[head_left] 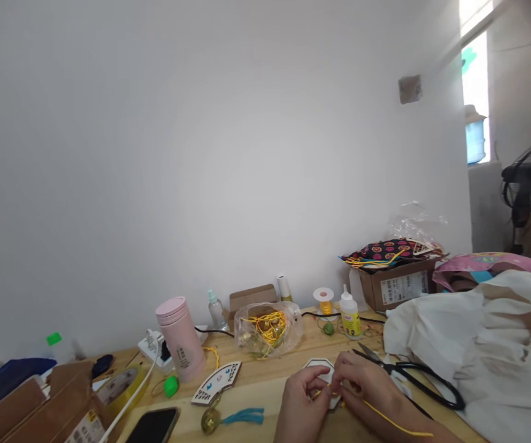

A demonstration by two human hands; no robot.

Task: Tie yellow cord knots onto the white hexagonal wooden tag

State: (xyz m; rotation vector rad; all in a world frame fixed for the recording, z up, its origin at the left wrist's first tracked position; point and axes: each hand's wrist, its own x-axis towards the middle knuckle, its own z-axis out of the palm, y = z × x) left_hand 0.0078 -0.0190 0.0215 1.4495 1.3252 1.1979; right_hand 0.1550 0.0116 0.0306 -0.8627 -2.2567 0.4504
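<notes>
My left hand (301,400) and my right hand (362,384) meet low in the head view, over a wooden table (265,384). Both pinch a thin yellow cord (385,418) that trails off to the lower right. Under the fingers lies a small white wooden octagon piece (319,366), partly hidden by the hands. Black scissors (413,375) lie just right of my right hand. A fan-shaped wooden piece (216,383) and a gold bell with a teal tassel (232,418) lie to the left of my left hand.
A pink flask (179,338), a clear bag of yellow cord (269,329), a glue bottle (349,314) and a cord spool (324,301) stand further back. A phone (152,426), cardboard boxes (62,406) and tape sit left. White cloth (477,357) fills the right; a fan (530,184) stands behind.
</notes>
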